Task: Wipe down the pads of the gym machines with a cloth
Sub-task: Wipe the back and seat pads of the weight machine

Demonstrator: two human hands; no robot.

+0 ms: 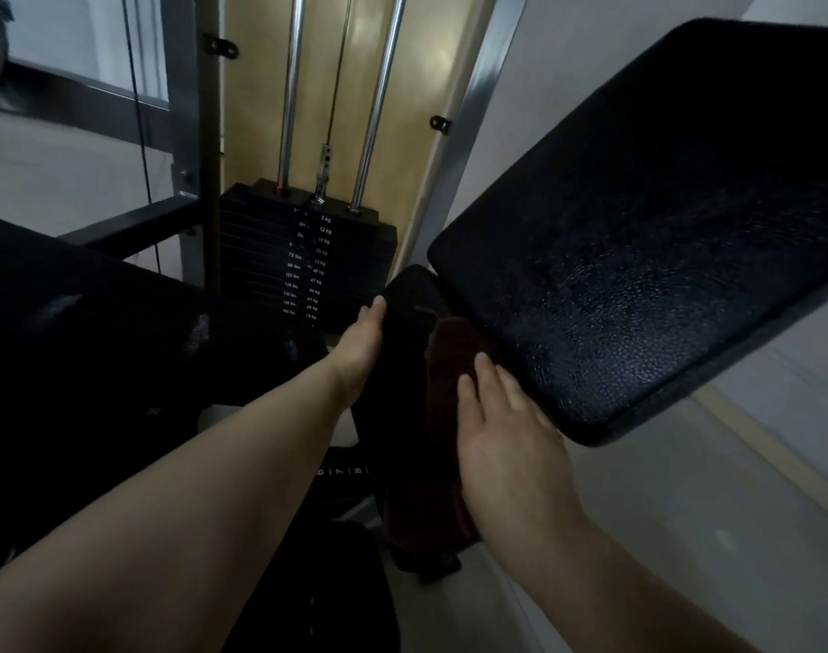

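Observation:
A narrow black pad [400,369] stands upright in the middle of the head view. My left hand [362,344] grips its left edge, thumb up along the side. A dark red-brown cloth [447,369] lies against the pad's right face. My right hand [506,426] presses flat on the cloth, fingers pointing up. A large black textured pad [661,238] juts out at the right, just above my right hand. Another black pad [96,322] lies at the left.
Behind the pads stands a black weight stack [303,261] with numbered plates, two chrome guide rods [379,101] and a cable. A grey steel frame post [190,110] rises at the left. Pale floor with a yellow strip [779,468] runs along the right.

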